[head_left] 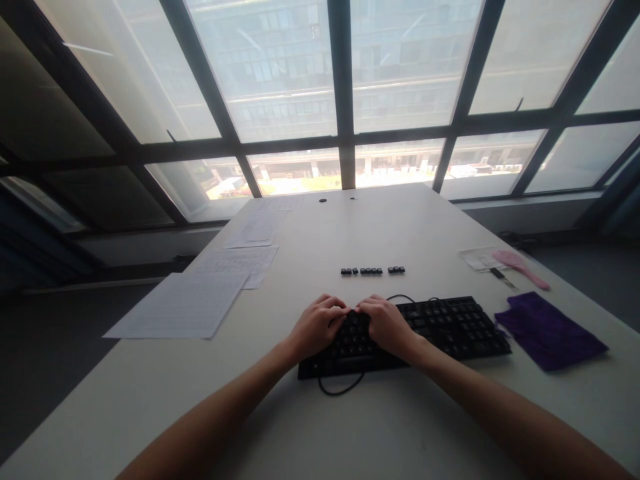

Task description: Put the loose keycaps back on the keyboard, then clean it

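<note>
A black keyboard [450,327] lies on the white table in front of me. My left hand [320,323] rests over its left end, with thumb and fingers pinched together at the upper row. Close beside it, my right hand [387,327] is also closed, its fingertips at nearly the same spot. Whatever is between the fingertips is too small to make out. Beyond the keyboard stands a row of black keycaps [371,271], set in three small groups. A black cable [343,393] loops out at the keyboard's near side.
Printed paper sheets [175,307] lie along the table's left side. To the right are a purple cloth pouch [555,330], a pink hairbrush [520,265], a small black-handled tool [501,277] and a clear plastic bag [477,259]. Large windows rise behind the table [300,433].
</note>
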Tool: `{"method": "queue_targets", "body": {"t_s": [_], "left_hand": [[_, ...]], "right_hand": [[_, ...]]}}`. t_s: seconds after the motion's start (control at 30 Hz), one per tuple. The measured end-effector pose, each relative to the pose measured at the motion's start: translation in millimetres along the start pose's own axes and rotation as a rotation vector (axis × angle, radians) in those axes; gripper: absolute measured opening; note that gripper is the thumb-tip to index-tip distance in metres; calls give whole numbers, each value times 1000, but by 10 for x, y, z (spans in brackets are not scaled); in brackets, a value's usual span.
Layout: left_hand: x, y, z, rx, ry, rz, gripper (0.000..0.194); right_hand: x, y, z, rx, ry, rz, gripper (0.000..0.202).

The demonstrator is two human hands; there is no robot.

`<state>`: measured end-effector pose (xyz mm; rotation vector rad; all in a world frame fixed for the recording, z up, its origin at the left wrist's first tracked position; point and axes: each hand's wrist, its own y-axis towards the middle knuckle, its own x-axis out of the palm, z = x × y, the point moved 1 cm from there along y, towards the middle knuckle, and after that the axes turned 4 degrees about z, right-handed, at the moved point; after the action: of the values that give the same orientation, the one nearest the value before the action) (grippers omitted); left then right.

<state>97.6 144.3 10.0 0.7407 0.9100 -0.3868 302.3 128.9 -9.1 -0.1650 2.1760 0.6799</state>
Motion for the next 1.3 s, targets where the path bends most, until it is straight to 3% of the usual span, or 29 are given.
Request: {"method": "queue_targets", "body": {"t_s": [0.27, 0.57, 0.7, 0.77, 0.97, 1.13, 1.3], "left_hand": [[16, -65, 6, 42, 38, -20, 30], [-1, -21, -37, -91, -78, -64, 28], [-25, 279, -323, -237, -231, 67, 35], [2, 508, -522, -285, -205, 149, 26], [235, 1057, -935, -281, -112, 97, 24], [344, 1137, -1010, -267, -114, 44, 16], [254, 1084, -993, -310, -87, 56, 21]], "right_hand": [[35, -35, -3, -18, -83, -22, 37], [-7, 3, 29, 49, -57, 0, 30], [-56, 271, 222, 152, -41, 122, 29], [-70, 500, 340, 183, -95, 133, 27], [25, 1107, 541, 130, -301, -4, 17], [195, 1290, 607, 95, -304, -44, 10], [214, 1334, 582, 49, -263, -44, 14]]}}
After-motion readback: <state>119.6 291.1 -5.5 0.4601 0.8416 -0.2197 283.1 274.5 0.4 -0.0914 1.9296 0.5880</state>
